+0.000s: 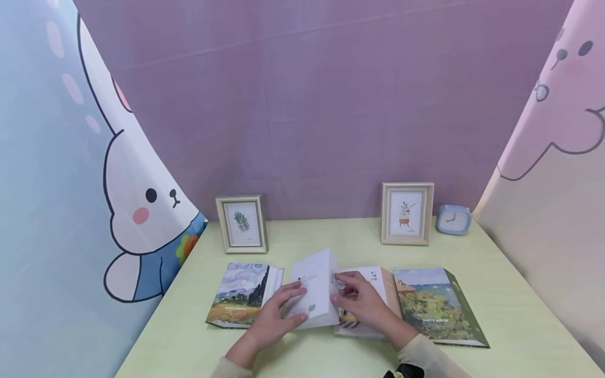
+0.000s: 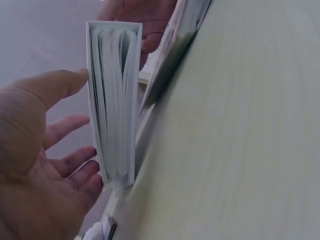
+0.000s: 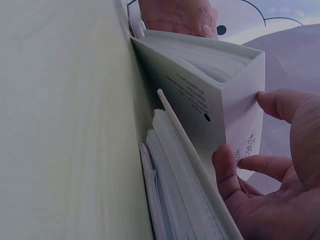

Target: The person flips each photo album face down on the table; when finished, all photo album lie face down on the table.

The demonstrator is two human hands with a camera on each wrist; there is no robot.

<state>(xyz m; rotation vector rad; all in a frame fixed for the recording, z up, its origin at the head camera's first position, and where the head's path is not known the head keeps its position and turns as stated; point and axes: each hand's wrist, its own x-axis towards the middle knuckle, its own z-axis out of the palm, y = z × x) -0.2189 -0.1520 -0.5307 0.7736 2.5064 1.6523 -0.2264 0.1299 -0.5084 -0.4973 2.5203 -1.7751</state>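
Observation:
A white photo album point(image 1: 312, 294) stands tilted above the table, its back cover and spine showing. My left hand point(image 1: 274, 317) lies against that cover with thumb and fingers spread. In the left wrist view, the album's clear pages point(image 2: 115, 100) are seen edge-on between the covers. My right hand point(image 1: 366, 302) pinches the spine point(image 3: 242, 110) between thumb and fingers. Under the right hand lies another white-covered album point(image 1: 373, 281), partly hidden by the hand and wrist.
Painted-landscape albums lie on both sides, one at left point(image 1: 241, 294) and one at right point(image 1: 437, 304). Behind stand a leaf-print frame point(image 1: 242, 224), a potted-plant frame point(image 1: 407, 213) and a blue clock point(image 1: 454, 219). Fabric curtains point(image 1: 321, 115) enclose the pale green table point(image 1: 326, 236).

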